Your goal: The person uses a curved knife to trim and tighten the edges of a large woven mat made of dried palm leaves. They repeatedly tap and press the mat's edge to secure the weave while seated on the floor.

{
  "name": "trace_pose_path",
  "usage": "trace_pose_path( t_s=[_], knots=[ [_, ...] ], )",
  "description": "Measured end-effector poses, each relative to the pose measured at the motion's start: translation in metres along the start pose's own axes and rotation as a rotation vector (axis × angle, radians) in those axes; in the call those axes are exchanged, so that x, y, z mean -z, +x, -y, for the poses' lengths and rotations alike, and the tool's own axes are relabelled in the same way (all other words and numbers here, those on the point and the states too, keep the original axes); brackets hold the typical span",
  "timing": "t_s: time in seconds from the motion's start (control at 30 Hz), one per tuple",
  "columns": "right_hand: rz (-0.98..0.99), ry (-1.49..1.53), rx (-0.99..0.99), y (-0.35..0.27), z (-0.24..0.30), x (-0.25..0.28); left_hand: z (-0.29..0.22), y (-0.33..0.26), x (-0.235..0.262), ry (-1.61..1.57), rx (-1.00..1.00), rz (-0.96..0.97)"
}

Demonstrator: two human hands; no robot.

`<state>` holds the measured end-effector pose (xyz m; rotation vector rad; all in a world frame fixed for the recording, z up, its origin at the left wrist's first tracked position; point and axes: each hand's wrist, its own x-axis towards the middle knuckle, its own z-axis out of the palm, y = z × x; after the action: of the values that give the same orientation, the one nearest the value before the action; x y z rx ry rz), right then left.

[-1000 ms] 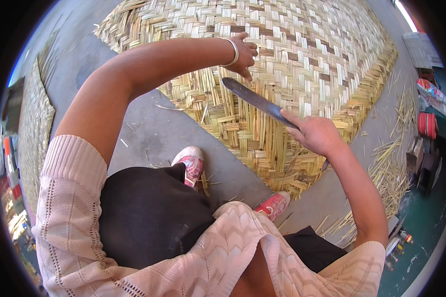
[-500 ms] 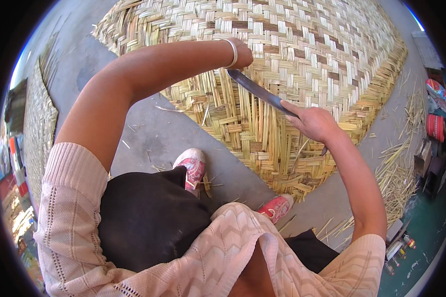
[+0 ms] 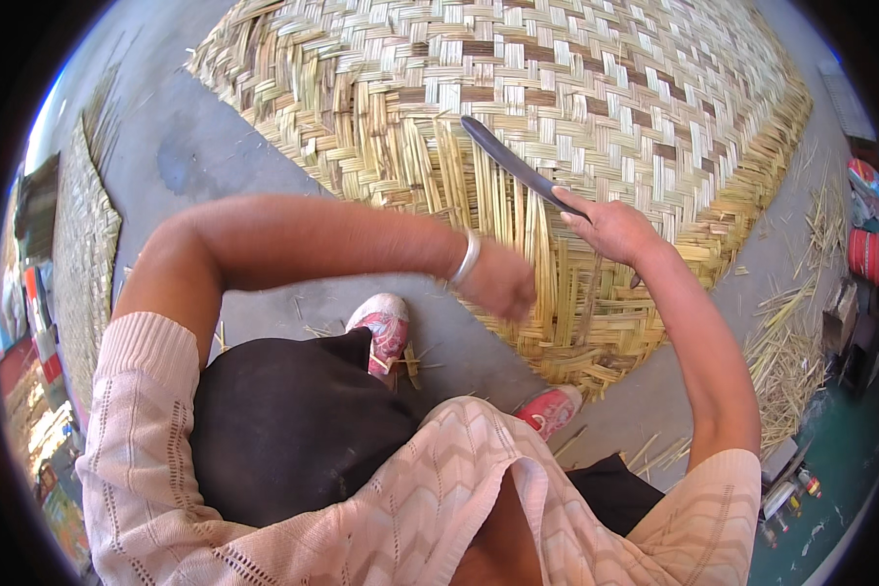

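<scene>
A large woven reed mat (image 3: 596,83), pale with brown bands and a yellower border, lies on the floor before me. My right hand (image 3: 610,230) grips a dark, slightly curved, blade-like tool (image 3: 513,166), whose rounded tip points to the far left over the mat. Upright yellow reed strips (image 3: 493,200) stand out in the border under the tool. My left hand (image 3: 503,283), with a pale bangle at the wrist, is over the near-left edge of the mat. Motion blurs it; its fingers look curled, and anything in them is hidden.
Loose reed straws (image 3: 786,366) are heaped on the floor at the right. Another woven mat (image 3: 88,244) is at the far left. My pink shoes (image 3: 381,332) are near the mat's front edge. A red round bundle (image 3: 865,256) and other goods line the right side.
My left hand has come toward me, down from the tool's tip to the mat's near edge. My right hand and the tool have hardly moved.
</scene>
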<state>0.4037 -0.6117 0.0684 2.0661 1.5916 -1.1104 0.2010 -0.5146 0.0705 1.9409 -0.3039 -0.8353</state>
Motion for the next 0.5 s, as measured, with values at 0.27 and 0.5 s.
trace_pose_path(
  t_s=[0.27, 0.5],
  knots=[
    [-0.132, 0.433, -0.059, -0.065, 0.005, 0.020, 0.090, -0.083, -0.025, -0.676, 0.480, -1.117],
    [0.005, 0.992, 0.053, -0.099, 0.042, 0.017, 0.103, -0.071, -0.001, -0.730, 0.562, -1.460]
  ],
)
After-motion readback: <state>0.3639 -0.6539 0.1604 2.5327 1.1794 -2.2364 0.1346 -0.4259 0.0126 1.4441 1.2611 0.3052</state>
